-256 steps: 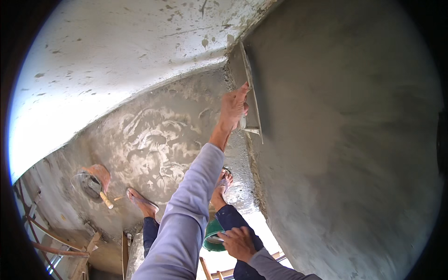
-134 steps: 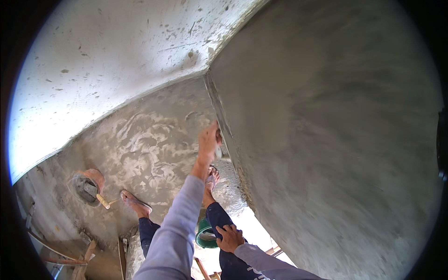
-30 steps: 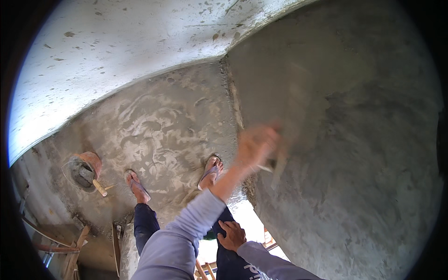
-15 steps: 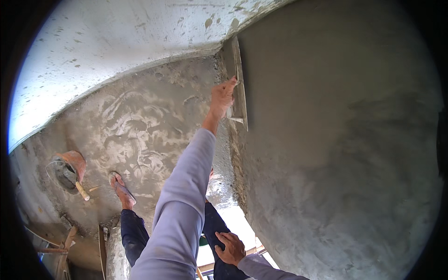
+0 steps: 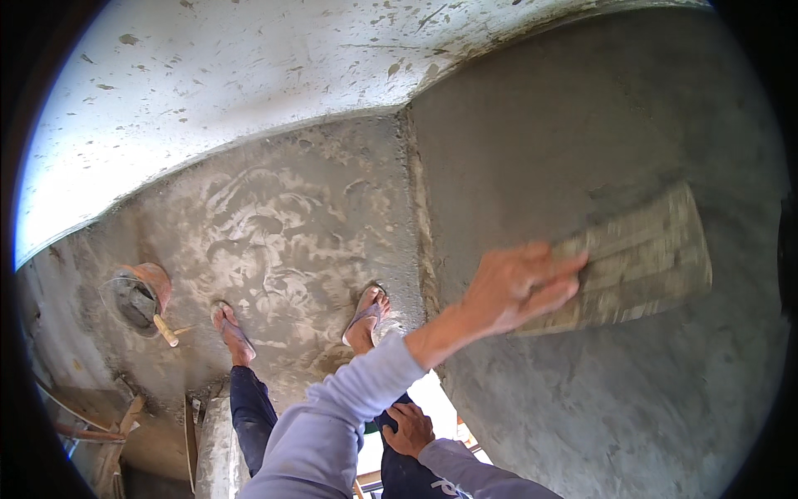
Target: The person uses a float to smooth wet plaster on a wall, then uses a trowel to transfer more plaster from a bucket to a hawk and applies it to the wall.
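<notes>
My left hand (image 5: 519, 291) grips a long, flat, weathered float (image 5: 644, 258) held slanting across the grey plastered wall (image 5: 623, 399) on my right. The float is slightly blurred and its handle is hidden under my fingers. My right hand (image 5: 409, 430) rests on my dark-clad right leg near the knee, fingers curved and apart, holding nothing.
A white splattered surface (image 5: 208, 75) curves across the top. My sandalled feet stand on the mottled cement floor (image 5: 274, 224). A cement-smeared bucket (image 5: 154, 283) with a wooden-handled tool (image 5: 166, 333) sits at left. Timber pieces (image 5: 116, 441) lie lower left; a bright opening (image 5: 440, 399) shows below.
My left hand and the float have swung right and down from the upper wall corner, the float turning from upright to slanting sideways. My right hand stays on my leg.
</notes>
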`<state>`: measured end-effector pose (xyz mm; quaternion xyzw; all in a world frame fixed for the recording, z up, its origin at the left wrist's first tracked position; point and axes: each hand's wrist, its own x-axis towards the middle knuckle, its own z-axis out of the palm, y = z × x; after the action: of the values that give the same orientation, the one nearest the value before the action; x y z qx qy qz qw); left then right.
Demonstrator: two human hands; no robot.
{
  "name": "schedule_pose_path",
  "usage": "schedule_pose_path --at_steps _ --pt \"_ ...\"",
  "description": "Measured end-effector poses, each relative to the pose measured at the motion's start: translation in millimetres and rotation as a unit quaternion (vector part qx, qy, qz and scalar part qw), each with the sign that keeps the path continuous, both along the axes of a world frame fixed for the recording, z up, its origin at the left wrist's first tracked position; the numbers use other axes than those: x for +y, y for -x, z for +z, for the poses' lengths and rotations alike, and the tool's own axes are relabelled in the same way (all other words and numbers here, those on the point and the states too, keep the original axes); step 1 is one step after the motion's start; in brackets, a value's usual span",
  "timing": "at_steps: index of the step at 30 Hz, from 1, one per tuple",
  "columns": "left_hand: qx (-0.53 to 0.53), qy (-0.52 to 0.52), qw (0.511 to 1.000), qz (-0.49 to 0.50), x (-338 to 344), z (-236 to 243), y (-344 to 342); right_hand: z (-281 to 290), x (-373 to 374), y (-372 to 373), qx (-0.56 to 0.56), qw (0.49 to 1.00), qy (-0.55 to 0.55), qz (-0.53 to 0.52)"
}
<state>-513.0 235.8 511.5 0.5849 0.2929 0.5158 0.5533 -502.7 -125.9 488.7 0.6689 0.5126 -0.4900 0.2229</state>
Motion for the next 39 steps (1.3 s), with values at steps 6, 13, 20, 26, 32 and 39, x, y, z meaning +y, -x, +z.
schedule_pose_path --at_steps 6,13,20,26,32,39 --pt "-0.062 0.567 0.82 0.044 3.1 -169.8 15.4 -1.0 -7.6 -1.3 -0.021 0.999 -0.031 -0.011" --pt "-0.192 0.548 0.805 0.12 29.2 -316.3 -13.5 -4.4 -8.2 -18.8 0.031 0.999 -0.033 -0.03" --pt "-0.131 0.441 0.887 0.039 23.7 -214.7 -21.4 -3.9 -9.0 -12.8 0.02 0.999 -0.028 -0.011" --pt "-0.125 0.184 0.967 -0.122 -64.8 -66.4 -16.0 -5.7 -9.2 -12.6 0.011 1.0 -0.011 0.019" --pt "0.038 0.399 0.916 -0.001 -30.2 -177.9 3.1 -1.3 7.4 -18.0 0.004 1.0 -0.02 0.007" --pt "-0.167 0.512 0.838 0.084 62.5 -300.7 -5.3 -5.8 0.0 -36.7 0.021 0.999 -0.04 -0.004"
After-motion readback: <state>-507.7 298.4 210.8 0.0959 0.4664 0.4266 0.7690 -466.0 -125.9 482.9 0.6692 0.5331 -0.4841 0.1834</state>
